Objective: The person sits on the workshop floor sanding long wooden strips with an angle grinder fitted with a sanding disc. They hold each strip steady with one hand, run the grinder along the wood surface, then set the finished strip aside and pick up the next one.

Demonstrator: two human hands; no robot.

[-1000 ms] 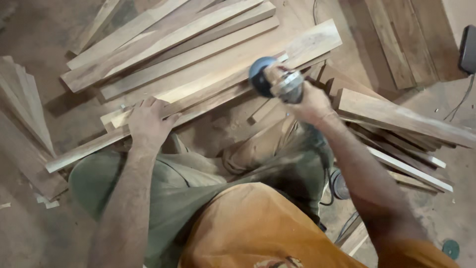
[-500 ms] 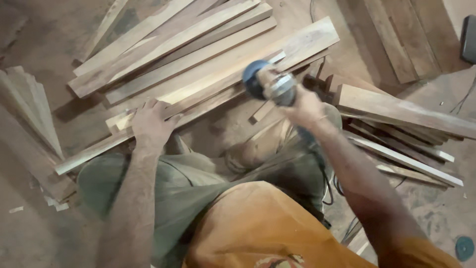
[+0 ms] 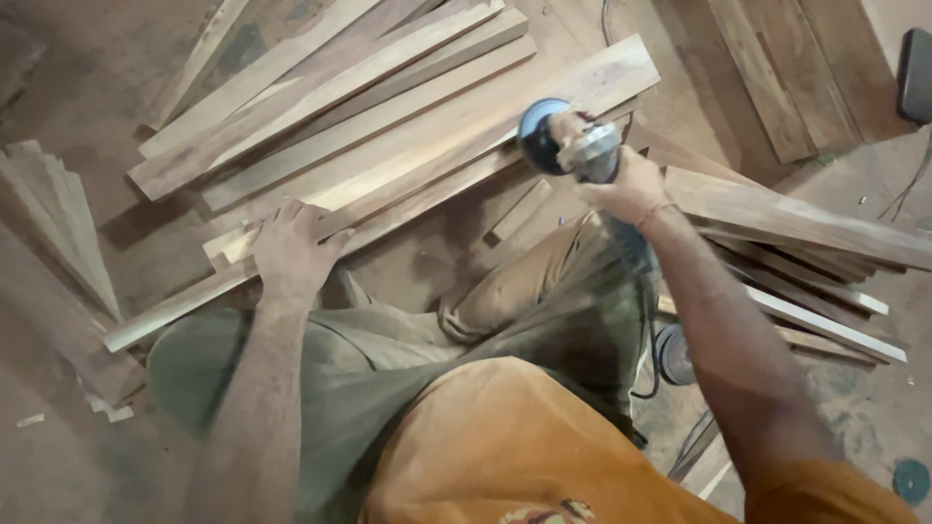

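My right hand (image 3: pixel 629 184) grips an angle grinder (image 3: pixel 568 144) with a blue disc guard, its disc resting against the edge of a long wooden plank (image 3: pixel 456 146). My left hand (image 3: pixel 289 247) presses flat on the lower left part of the same plank stack, fingers spread over the wood. The plank lies at a slant across the floor, from lower left to upper right. I sit with my knees in olive trousers (image 3: pixel 388 349) just under the planks.
More planks (image 3: pixel 320 78) lie stacked behind the worked one. A pile of boards (image 3: pixel 796 243) sits at the right, and thin wedge-shaped offcuts (image 3: pixel 58 213) at the left. A cable (image 3: pixel 699 437) and a round disc (image 3: pixel 672 354) lie by my right leg on the dusty floor.
The grinder and my right hand have shifted slightly left and down along the plank edge. My left hand stays pressed on the planks.
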